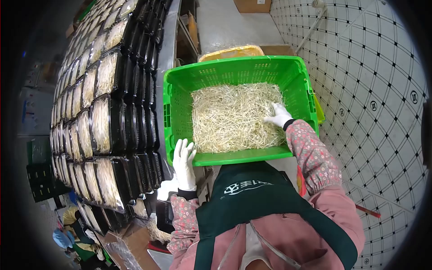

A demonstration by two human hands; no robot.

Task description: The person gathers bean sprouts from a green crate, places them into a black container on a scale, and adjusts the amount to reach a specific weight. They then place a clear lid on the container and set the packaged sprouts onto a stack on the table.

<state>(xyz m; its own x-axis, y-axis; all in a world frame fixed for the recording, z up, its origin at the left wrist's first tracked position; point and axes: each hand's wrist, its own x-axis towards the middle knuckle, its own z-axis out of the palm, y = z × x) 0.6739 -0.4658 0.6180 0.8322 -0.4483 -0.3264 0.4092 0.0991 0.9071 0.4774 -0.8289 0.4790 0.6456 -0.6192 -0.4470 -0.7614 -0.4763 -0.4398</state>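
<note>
A green plastic crate [234, 157] with perforated walls stands in front of me, its bottom covered with a bed of thin pale strands [229, 117] that look like sprouts. My left hand [183, 164], in a white glove, rests at the crate's near left corner. Its fingers are stretched out against the rim, not wrapped round it. Inside the crate, at the right side of the strands, is my gloved right hand [280, 115]. Its thumb and fingers are apart, the tips on or just above the strands, and I see nothing held in it.
Stacked black trays [108, 76] of pale strands under clear film rise close on the left. A yellow container [231, 52] shows behind the crate. Patterned white sheeting [373, 90] runs along the right. An open cardboard box [135, 245] lies at lower left, near another person [81, 240].
</note>
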